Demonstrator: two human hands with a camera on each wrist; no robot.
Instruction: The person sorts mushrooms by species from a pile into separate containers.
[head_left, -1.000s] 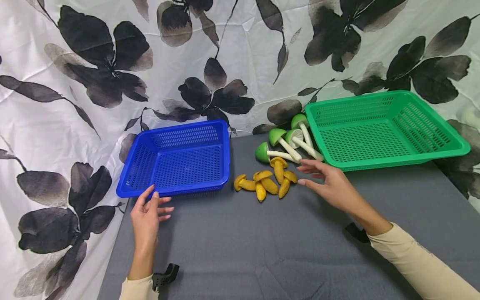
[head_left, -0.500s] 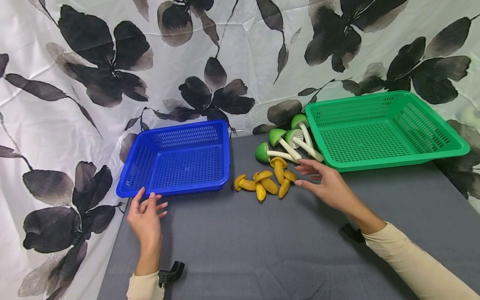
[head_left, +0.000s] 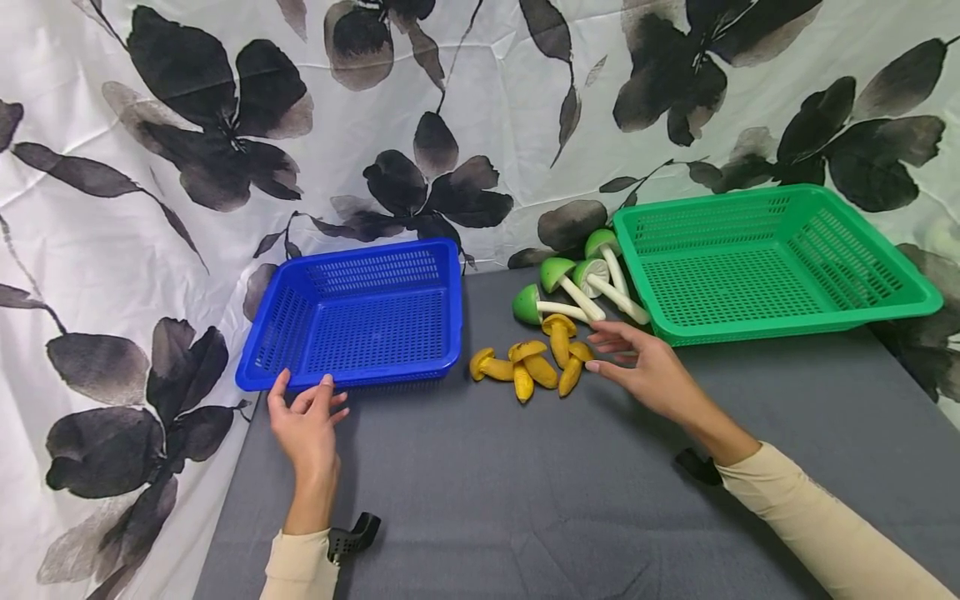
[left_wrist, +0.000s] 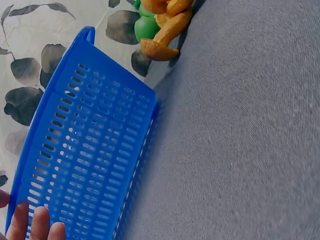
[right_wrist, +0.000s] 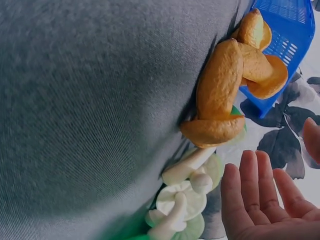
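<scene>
Several yellow toy mushrooms (head_left: pixel 536 362) (right_wrist: pixel 225 95) (left_wrist: pixel 162 37) lie in a heap on the grey table (head_left: pixel 525 492). Behind them several green-capped white-stemmed mushrooms (head_left: pixel 577 287) (right_wrist: pixel 187 197) lie against the green basket (head_left: pixel 765 258). My right hand (head_left: pixel 637 362) (right_wrist: pixel 260 200) hovers open just right of the yellow heap, fingers straight, holding nothing. My left hand (head_left: pixel 307 421) (left_wrist: pixel 30 225) is open, its fingertips at the front rim of the blue basket (head_left: pixel 360 317) (left_wrist: pixel 85 150).
Both baskets hold nothing. A white cloth with black flowers (head_left: pixel 300 125) hangs behind the table and drapes past its left edge. Black wrist-camera mounts (head_left: pixel 352 537) sit by both sleeves. The grey table front stretches bare between my arms.
My left hand has shifted slightly right along the blue basket's front rim. My right hand has crept a little left, closer to the yellow mushrooms. Nothing was picked up.
</scene>
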